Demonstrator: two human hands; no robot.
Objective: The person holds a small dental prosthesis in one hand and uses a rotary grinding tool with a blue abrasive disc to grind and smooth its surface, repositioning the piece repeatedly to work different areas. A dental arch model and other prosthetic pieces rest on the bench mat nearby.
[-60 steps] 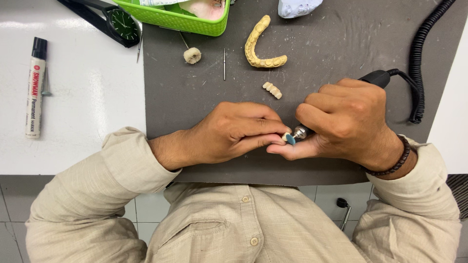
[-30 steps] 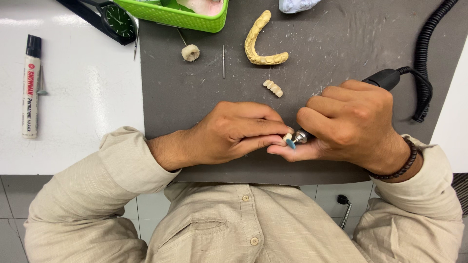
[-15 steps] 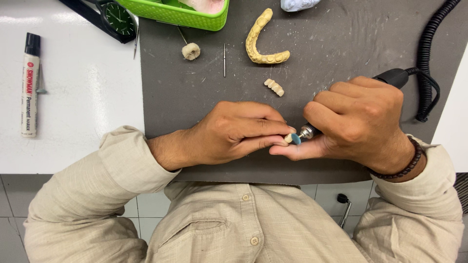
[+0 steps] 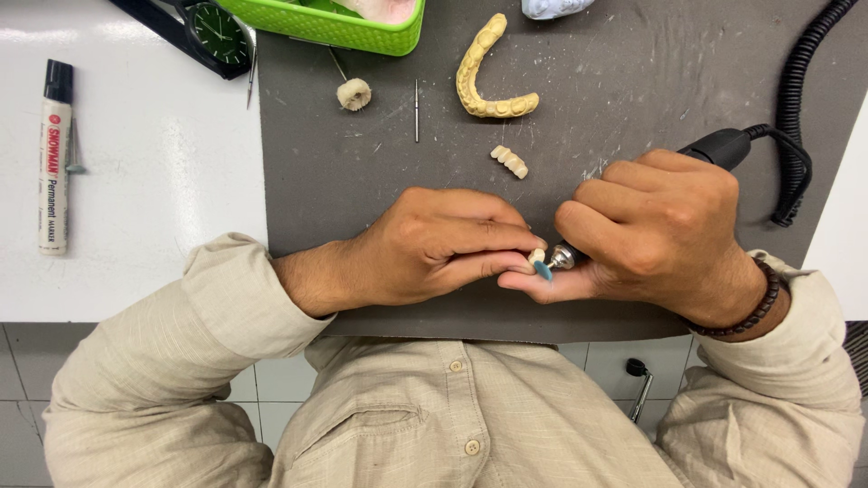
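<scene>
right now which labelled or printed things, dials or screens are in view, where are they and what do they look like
White marker pen with black cap: lies lengthwise on the white bench at far left; slim cylinder, red and black printing along its barrel.
Wristwatch with dark green dial: top edge, left of the green plastic basket; round face, black strap.
No screens or signs show.

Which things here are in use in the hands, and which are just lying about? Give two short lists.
In use:
left hand pinching a small tooth piece
right hand gripping the black corded grinding tool, its blue tip at the piece

Lying about:
arch of teeth
short row of teeth
thin metal pin
small buffing wheel
marker pen
green basket
wristwatch
</scene>
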